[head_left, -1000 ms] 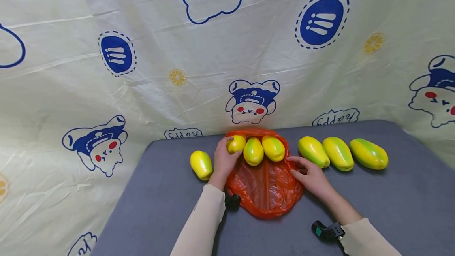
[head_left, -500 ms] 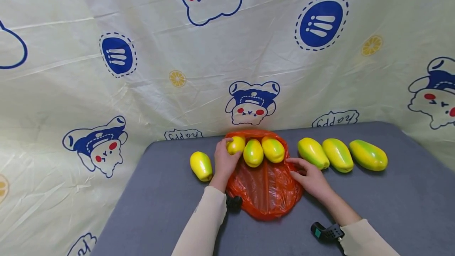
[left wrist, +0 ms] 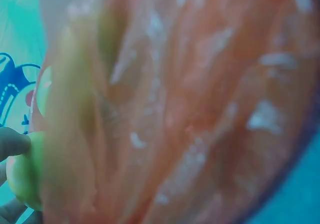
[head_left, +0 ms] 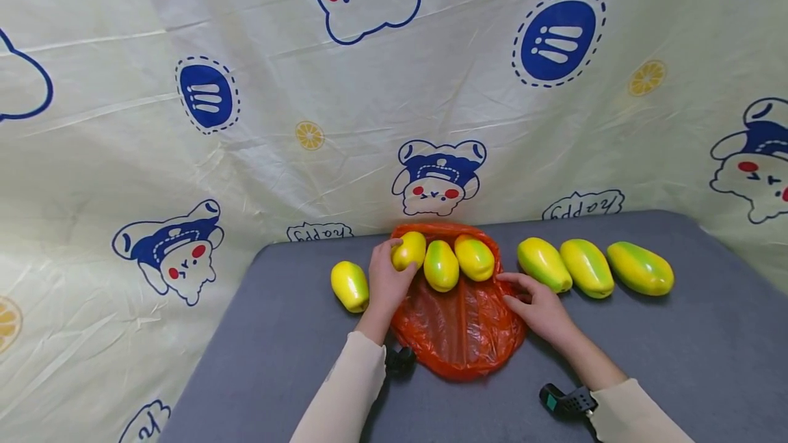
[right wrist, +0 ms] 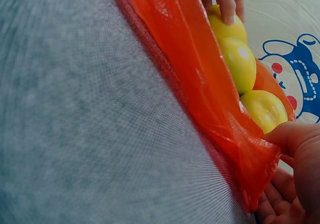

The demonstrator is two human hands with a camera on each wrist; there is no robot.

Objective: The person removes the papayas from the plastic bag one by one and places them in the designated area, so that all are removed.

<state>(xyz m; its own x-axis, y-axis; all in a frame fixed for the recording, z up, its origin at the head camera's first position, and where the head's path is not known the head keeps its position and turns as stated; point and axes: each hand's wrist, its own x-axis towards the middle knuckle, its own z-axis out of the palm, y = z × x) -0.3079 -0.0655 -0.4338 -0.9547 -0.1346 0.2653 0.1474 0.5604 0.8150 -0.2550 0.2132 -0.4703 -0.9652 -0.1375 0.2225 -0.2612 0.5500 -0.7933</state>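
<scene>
Red bag (head_left: 458,337), lower ctr. of frame; three fruits (head_left: 440,266) lie side by side in its mouth, at the bag's upper end. L hand (head_left: 386,282) grips the leftmost, thumb & fingers around it; R hand (head_left: 540,307) pinches the bag's edge. Loading judged approx. half done: three in, none deep; four left outside, i.e. lone fruit (head_left: 349,286) at left, row of three (head_left: 585,267) at right, all on gray table (head_left: 289,340).
</scene>
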